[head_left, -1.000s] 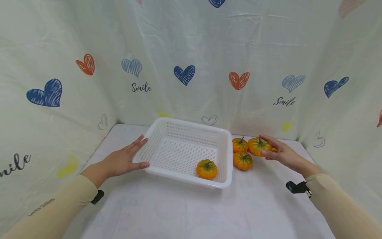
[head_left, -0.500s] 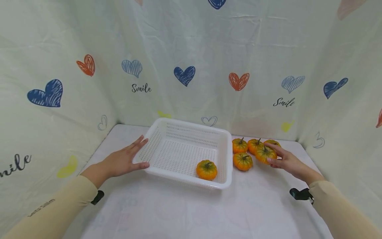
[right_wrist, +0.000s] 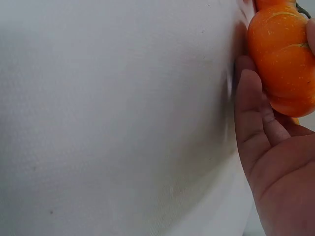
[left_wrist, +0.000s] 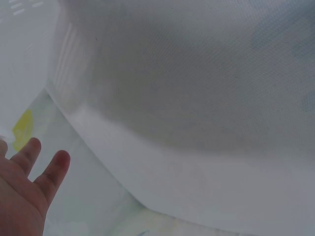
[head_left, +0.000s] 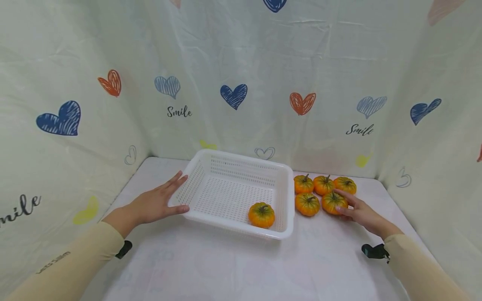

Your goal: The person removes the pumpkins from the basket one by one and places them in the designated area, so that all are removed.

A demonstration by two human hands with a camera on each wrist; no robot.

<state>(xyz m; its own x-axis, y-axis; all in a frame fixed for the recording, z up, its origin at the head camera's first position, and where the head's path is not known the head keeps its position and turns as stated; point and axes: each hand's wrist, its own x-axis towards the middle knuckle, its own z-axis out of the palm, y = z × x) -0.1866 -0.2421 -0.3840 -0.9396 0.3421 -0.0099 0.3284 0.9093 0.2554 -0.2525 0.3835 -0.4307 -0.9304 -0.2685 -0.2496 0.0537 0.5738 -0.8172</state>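
A white perforated plastic basket (head_left: 229, 225) stands on the table with one small orange pumpkin (head_left: 261, 215) in its front right corner. At its left end my left hand (head_left: 154, 204) rests against the rim with the fingers spread straight. To the right of the basket, my right hand (head_left: 363, 214) holds another small pumpkin (head_left: 334, 203) at its right side, thumb in front and fingers behind. This pumpkin sits low in the front row, beside a further pumpkin (head_left: 307, 204). In the right wrist view, the fingers (right_wrist: 250, 108) lie along the held pumpkin's side.
Behind the front pair, a row of pumpkins (head_left: 323, 185) lines the table's back edge, the rightmost pumpkin (head_left: 344, 185) behind the right hand. A white cloth covers the table (head_left: 233, 267). Curtains (head_left: 263, 54) printed with hearts rise at the back and both sides.
My right hand has brought the pumpkin from above the back row forward and down into the front row. Two back-row pumpkins it covered are now visible. The left hand and basket have stayed put.
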